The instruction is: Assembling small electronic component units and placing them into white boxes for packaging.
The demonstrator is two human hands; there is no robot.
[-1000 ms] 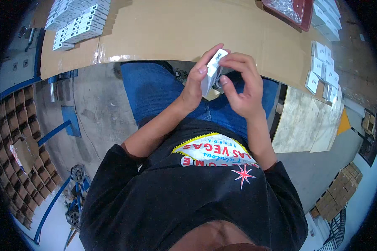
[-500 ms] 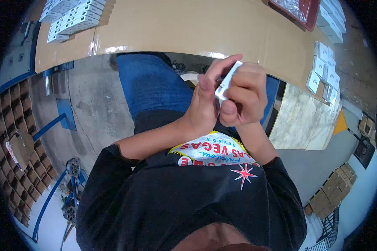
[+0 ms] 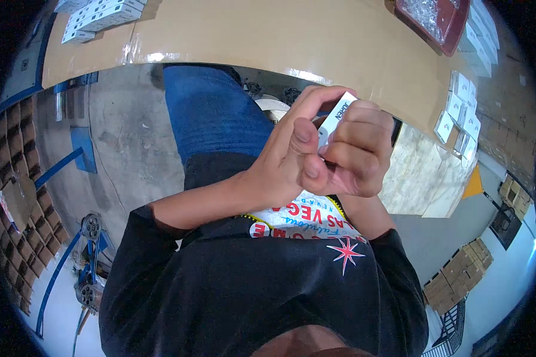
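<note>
The left hand (image 3: 292, 140) and right hand (image 3: 360, 143) appear to be in a handling step, working the small white rectangular card box (image 3: 333, 119) between them; the next move calls for steady support from both sides. The left fingers grasp it, reaching behind toward one o'clock, with the thumb near its nine o'clock edge. The box slants from seven to one o'clock. The right fingers curl around its three o'clock side, grasping too, that thumb toward seven o'clock.
</note>
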